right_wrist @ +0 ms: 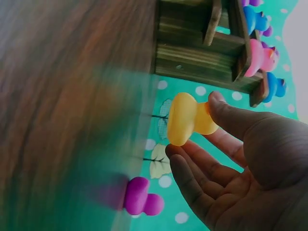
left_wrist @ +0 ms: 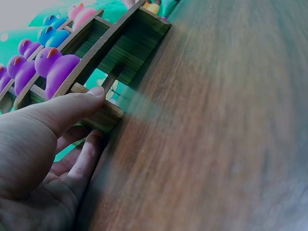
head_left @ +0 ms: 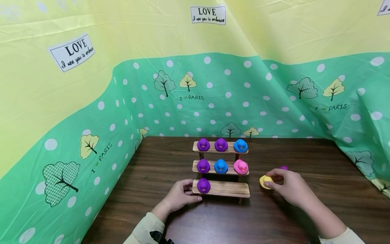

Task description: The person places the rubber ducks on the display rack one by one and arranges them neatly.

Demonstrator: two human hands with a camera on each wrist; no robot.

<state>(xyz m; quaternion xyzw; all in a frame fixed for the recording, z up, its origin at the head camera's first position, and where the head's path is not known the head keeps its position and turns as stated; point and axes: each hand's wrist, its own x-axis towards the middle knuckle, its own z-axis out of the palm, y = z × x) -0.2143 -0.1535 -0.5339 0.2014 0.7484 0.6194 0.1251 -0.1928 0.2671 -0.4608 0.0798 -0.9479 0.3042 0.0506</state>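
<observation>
A three-tier wooden stand (head_left: 226,188) holds rubber ducks. Two purple ducks and a blue duck (head_left: 240,145) line the top shelf. On the middle one sit a purple duck, a blue duck and a pink duck (head_left: 241,167). The bottom shelf bears one purple duck (head_left: 203,185) at its left end. My left hand (head_left: 179,196) grips the stand's lower left end, thumb in front, as the left wrist view (left_wrist: 53,139) shows. To the right of the stand, my right hand (head_left: 289,184) pinches a yellow duck (right_wrist: 183,120) between thumb and fingers, raised off the table.
Another purple duck (right_wrist: 138,196) stands on the table behind my right hand, mostly hidden in the head view. The dark wooden table (head_left: 213,223) is bordered by a green and yellow printed cloth (head_left: 210,91) at the back and sides.
</observation>
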